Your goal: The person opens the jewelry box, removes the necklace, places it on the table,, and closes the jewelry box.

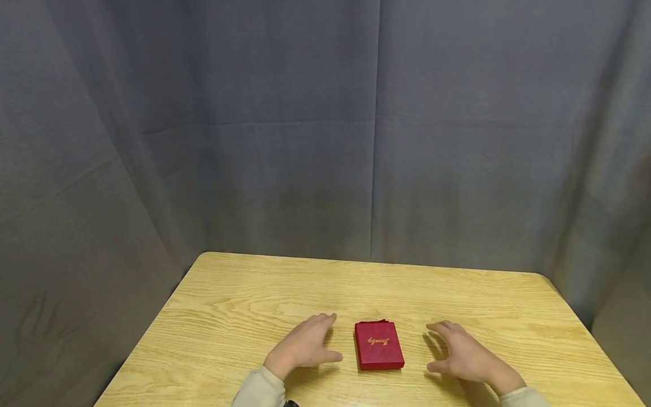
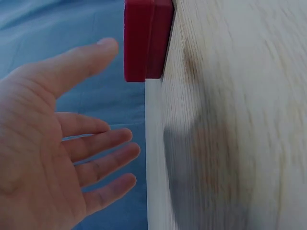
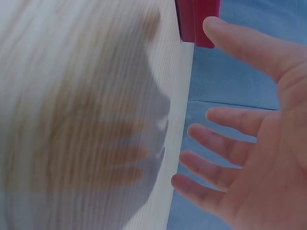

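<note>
A small red jewelry box (image 1: 379,346) with gold lettering lies on the wooden table, its lid on and a bit of red ribbon at its far edge. The lettering appears upside down from the head view. To its left is my left hand (image 1: 306,343), fingers spread and apart from the box. My right hand (image 1: 461,355) hovers on the other side, thumb and fingers also spread, with nothing held. Both wrist views show an end of the red box (image 2: 146,40) beyond the thumb, and each palm faces inward.
The light wooden table (image 1: 244,288) has rounded far corners. Grey-blue curtains (image 1: 285,141) hang behind it and along both sides. Shadows of the hands fall on the tabletop.
</note>
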Motion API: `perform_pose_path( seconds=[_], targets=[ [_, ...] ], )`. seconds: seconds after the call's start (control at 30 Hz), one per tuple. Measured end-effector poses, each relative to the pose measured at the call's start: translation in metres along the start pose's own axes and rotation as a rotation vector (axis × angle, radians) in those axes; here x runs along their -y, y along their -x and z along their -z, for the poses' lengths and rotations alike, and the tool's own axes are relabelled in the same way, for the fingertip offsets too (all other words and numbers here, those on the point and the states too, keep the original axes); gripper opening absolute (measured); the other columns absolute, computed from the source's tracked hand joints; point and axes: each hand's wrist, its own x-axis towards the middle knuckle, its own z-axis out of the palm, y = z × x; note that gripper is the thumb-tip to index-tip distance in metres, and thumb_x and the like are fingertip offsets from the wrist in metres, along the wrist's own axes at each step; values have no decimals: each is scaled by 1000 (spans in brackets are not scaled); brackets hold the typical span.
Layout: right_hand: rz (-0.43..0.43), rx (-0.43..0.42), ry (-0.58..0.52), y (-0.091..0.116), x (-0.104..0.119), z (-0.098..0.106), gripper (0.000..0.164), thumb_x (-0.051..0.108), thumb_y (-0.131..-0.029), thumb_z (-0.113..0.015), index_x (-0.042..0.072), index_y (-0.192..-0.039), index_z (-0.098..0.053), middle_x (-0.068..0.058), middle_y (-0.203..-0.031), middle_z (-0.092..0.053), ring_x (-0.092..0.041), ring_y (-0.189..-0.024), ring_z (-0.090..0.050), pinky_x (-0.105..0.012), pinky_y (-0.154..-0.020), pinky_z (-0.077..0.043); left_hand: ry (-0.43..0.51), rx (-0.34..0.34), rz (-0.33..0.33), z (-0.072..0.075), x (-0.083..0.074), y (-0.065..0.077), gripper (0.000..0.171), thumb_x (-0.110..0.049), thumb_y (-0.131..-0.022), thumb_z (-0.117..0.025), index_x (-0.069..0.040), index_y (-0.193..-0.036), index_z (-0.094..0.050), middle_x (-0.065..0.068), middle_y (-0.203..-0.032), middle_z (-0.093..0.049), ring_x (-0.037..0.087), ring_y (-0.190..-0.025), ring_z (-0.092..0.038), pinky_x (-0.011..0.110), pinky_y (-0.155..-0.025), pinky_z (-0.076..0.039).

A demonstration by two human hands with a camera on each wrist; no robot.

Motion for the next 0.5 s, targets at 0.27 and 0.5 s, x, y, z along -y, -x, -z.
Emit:
perform_pose_path(
  seconds=[0.27, 0.5],
  targets=[
    [26, 24, -23, -3, 5, -4, 82, 39, -67, -84, -5, -128, -51, -17, -122, -52, -43, -115, -46, -57, -91, -40, 2, 25, -9, -5, -4, -2, 91, -55, -76, -72, -4, -143, -40, 11, -141, -44, 26, -128, -41, 39, -103, -35],
    [25, 27, -32, -7, 11, -7, 83, 38, -66, -84, -5, -128, -51, -20, -124, -51, -44, -115, -46, -57, -92, -40, 6, 15, -30, -8, -8, -4, 95, -58, -73, -72, -2, -143, -39, 12, -141, -44, 28, -129, -40, 41, -104, -34]
  ],
)
